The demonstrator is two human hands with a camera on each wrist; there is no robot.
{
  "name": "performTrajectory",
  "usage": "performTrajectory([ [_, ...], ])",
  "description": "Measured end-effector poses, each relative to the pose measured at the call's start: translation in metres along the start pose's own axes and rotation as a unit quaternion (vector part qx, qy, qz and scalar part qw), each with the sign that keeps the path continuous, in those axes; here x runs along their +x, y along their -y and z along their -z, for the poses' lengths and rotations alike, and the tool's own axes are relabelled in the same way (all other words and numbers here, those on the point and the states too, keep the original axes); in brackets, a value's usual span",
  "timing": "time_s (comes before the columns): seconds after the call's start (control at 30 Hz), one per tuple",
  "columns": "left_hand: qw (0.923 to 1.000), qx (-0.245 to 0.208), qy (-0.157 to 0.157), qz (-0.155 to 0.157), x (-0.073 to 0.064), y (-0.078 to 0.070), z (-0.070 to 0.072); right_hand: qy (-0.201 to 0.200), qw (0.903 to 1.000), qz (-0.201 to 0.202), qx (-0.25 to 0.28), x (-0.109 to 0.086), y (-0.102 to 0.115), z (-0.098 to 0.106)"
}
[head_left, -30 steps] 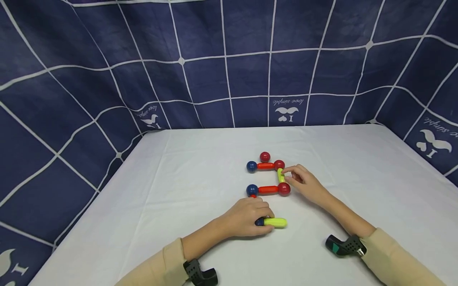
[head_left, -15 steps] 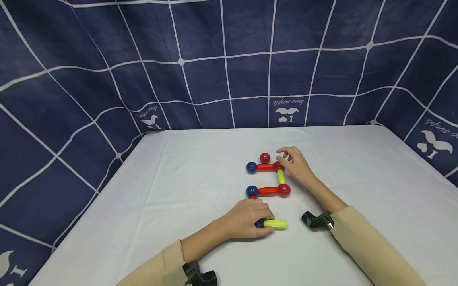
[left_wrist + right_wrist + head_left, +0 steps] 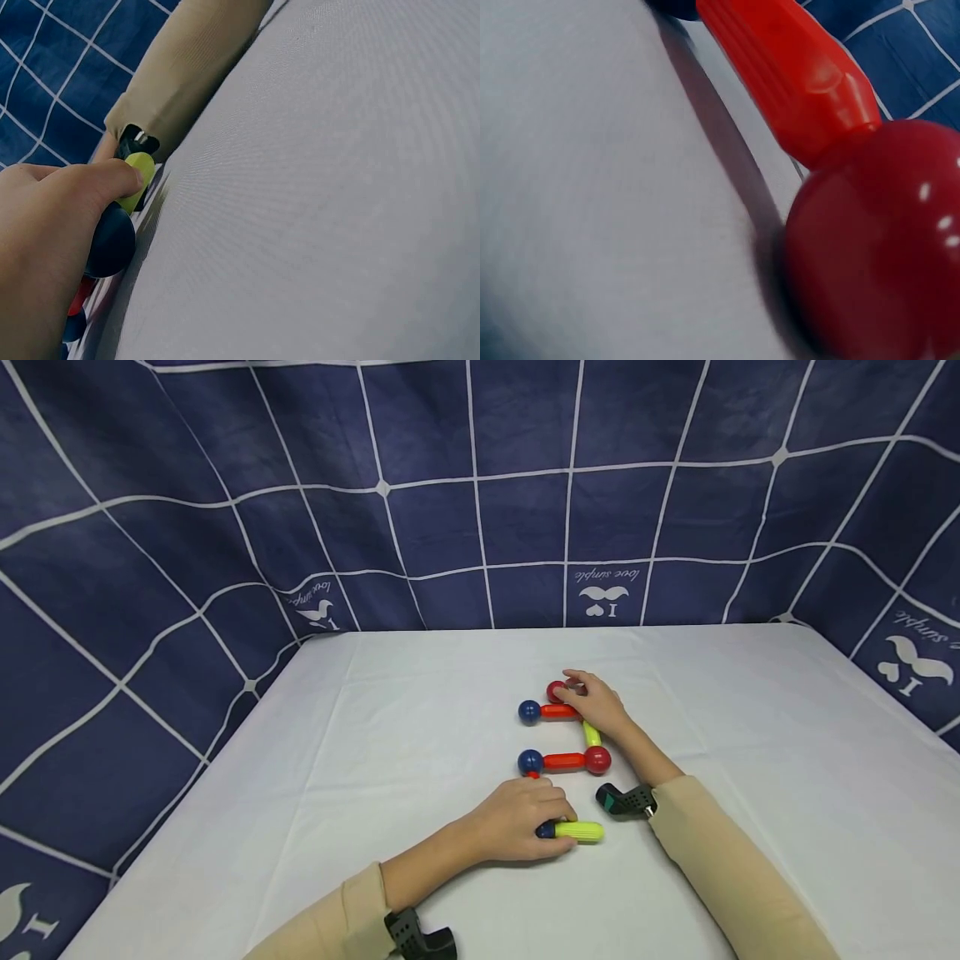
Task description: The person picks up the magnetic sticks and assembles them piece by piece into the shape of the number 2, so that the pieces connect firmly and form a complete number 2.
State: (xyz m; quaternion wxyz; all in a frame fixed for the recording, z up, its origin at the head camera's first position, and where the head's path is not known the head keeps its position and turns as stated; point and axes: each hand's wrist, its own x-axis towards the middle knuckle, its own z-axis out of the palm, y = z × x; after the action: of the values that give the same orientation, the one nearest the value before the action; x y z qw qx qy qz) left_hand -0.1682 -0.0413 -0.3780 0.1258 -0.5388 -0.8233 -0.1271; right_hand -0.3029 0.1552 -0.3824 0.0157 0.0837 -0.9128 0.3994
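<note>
A toy frame of balls and rods lies on the white table. Its far row has a blue ball (image 3: 529,712) and a red rod (image 3: 559,712); a yellow-green rod (image 3: 592,733) links this to the near red rod (image 3: 564,762) and near red ball (image 3: 597,760). My left hand (image 3: 513,820) curls around a dark blue ball (image 3: 112,241), its thumb on the attached yellow-green rod (image 3: 579,832). At the far side, my right hand (image 3: 597,703) pinches a loose red ball (image 3: 556,691) and hides the frame's far right corner.
Another blue ball (image 3: 530,762) sits at the frame's near left, with a short red piece running under my left hand. A navy curtain (image 3: 517,518) with white lines hangs behind the table (image 3: 405,702). Black wrist cameras sit on both sleeves.
My right hand has moved from the frame's yellow-green side rod, away and leftward over the far corner, to the loose red ball. My left hand keeps its hold and place.
</note>
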Motion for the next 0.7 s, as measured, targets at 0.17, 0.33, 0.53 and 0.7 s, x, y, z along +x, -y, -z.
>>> performTrajectory([
  [0.17,1.0000,0.001,-0.003,-0.002,0.000,0.001,0.001,0.006,0.9998,-0.017,0.002,0.000,-0.001,-0.002],
  [0.33,1.0000,-0.001,0.000,0.002,0.000,0.001,0.001,-0.013,0.9994,-0.014,0.028,0.000,0.000,-0.003],
  [0.53,1.0000,0.003,0.006,0.000,-0.001,0.000,0.000,-0.059,0.9965,0.003,0.059,-0.003,0.005,0.002],
  [0.7,1.0000,0.001,0.006,0.002,-0.001,0.000,0.000,-0.077,0.9941,0.031,0.070,-0.007,0.015,0.009],
])
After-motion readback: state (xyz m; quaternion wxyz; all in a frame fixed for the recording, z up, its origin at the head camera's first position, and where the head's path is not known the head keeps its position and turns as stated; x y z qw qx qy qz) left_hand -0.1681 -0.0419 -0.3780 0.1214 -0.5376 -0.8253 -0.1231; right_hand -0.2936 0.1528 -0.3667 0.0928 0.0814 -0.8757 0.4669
